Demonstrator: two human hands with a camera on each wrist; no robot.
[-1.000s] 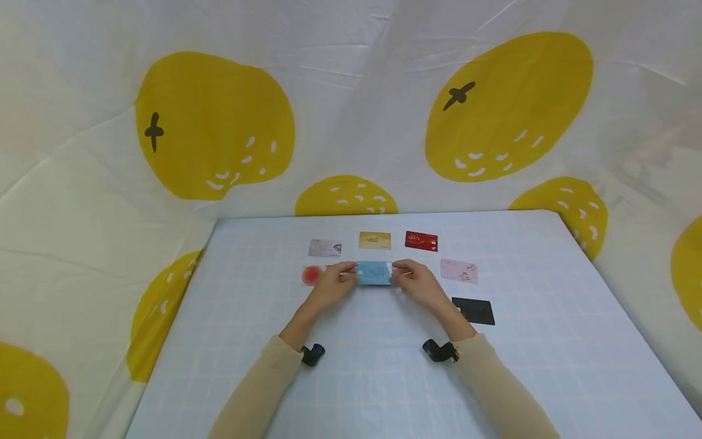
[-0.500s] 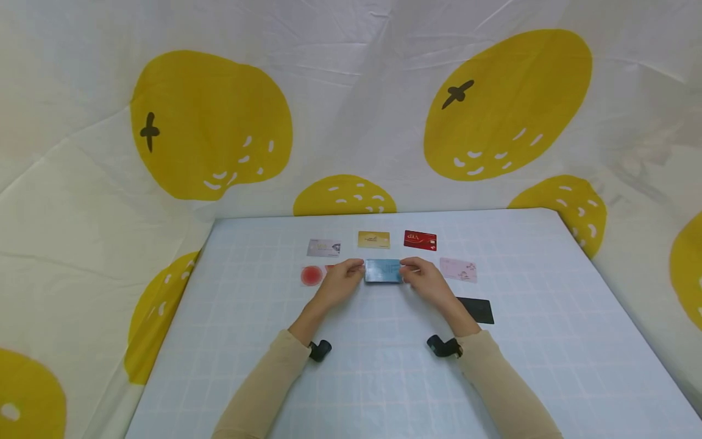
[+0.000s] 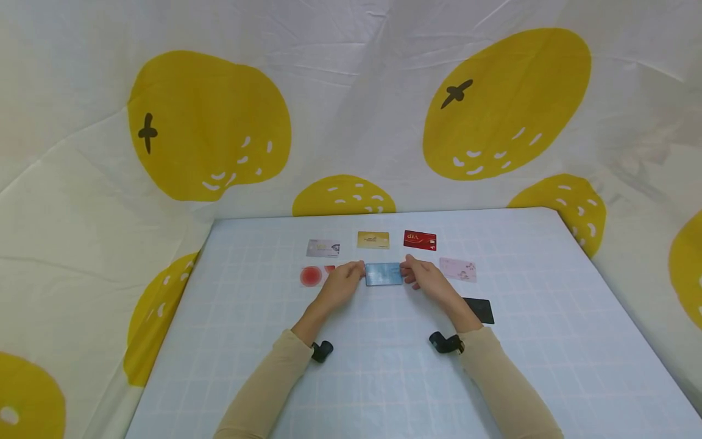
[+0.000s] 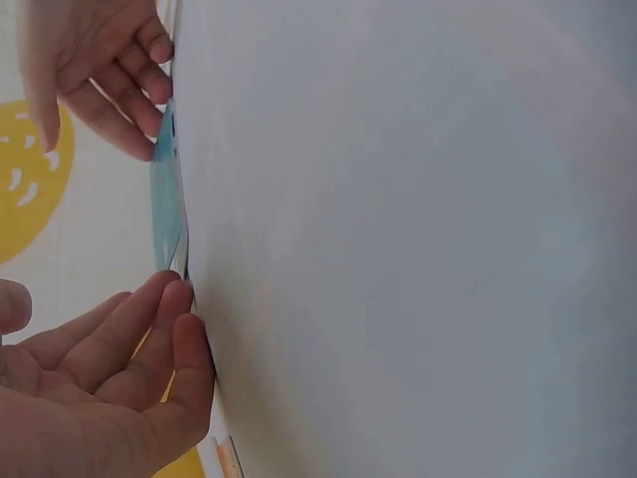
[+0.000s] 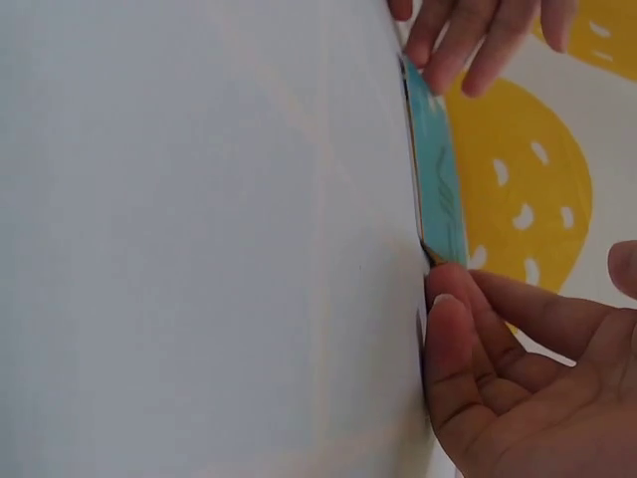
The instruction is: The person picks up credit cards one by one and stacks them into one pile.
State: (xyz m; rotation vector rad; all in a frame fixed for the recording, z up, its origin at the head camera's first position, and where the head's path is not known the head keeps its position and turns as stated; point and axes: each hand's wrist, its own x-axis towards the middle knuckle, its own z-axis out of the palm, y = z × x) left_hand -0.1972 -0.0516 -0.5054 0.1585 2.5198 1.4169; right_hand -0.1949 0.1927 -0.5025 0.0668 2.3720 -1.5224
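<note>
A light blue card [image 3: 384,274] lies low at the table's middle, between my two hands. My left hand [image 3: 341,283] is at its left end, fingertips right at the edge. In the left wrist view that hand's fingers [image 4: 149,339] are loosely bent and the thumb stands apart from the card. At the card's right end is my right hand [image 3: 428,280]; its fingertips touch the corner in the right wrist view, with the thumb [image 5: 624,269] held away. A thin darker edge shows under the blue card [image 5: 436,169] there.
Around lie a silver card [image 3: 323,248], a gold card [image 3: 373,239], a red VIP card [image 3: 420,240] and a pink card [image 3: 457,269]. A card with a red circle [image 3: 311,276] is partly behind the left hand. The right forearm overlaps a black card [image 3: 481,310].
Both hands have shifted the blue card slightly right, and it has come down flatter on the table. The fingers have loosened from its ends.
</note>
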